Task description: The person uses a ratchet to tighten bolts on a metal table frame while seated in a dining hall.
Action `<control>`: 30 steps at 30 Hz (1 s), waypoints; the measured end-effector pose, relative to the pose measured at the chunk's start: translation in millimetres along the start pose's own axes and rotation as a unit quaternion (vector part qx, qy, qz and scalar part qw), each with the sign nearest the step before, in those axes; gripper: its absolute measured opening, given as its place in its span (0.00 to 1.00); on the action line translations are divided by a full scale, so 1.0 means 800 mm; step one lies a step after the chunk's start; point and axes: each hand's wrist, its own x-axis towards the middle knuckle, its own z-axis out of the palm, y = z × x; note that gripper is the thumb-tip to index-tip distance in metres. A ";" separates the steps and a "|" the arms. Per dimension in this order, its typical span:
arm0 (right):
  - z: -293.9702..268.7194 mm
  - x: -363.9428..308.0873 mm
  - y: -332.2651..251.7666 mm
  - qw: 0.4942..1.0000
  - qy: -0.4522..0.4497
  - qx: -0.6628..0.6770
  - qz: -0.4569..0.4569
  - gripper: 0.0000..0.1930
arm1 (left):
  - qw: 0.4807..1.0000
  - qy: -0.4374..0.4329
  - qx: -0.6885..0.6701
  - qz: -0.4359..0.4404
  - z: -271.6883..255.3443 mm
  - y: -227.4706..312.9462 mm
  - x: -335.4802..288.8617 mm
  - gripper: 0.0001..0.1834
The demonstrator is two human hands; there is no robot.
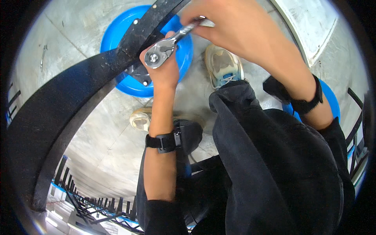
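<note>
A shiny ratchet wrench [154, 58] lies aslant beside a black metal beam [74, 78], its round head toward me. My right hand [223, 23] is closed round the far end of its handle, slightly smeared by motion. Under the wrench head is my left hand [164, 72], closed about the head with its thumb up beside the handle. The wrench and the beam hide most of the left fingers, and whatever the wrench sits on is out of sight. Beam joints with white round spots rest over a round blue disc [139, 91].
An open-ended metal tool [43, 58] lies on the concrete floor at the far left. A white-edged panel [309, 35] stands at the far right. Another blue round piece [330, 100] is beside my right elbow. Rows of black frames [98, 205] stand along the lower left.
</note>
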 end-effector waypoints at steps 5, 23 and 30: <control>0.015 0.039 0.027 0.970 0.123 -0.015 -0.210 0.04 | 0.995 -0.091 0.033 -0.021 -0.010 -0.006 -0.002 0.15; 0.011 0.016 0.019 0.987 0.131 -0.006 -0.092 0.05 | 0.997 -0.031 0.064 0.041 -0.017 -0.006 0.000 0.17; 0.050 0.065 0.024 0.944 0.216 -0.029 -0.248 0.10 | 0.977 -0.140 0.129 0.094 0.004 -0.023 -0.006 0.13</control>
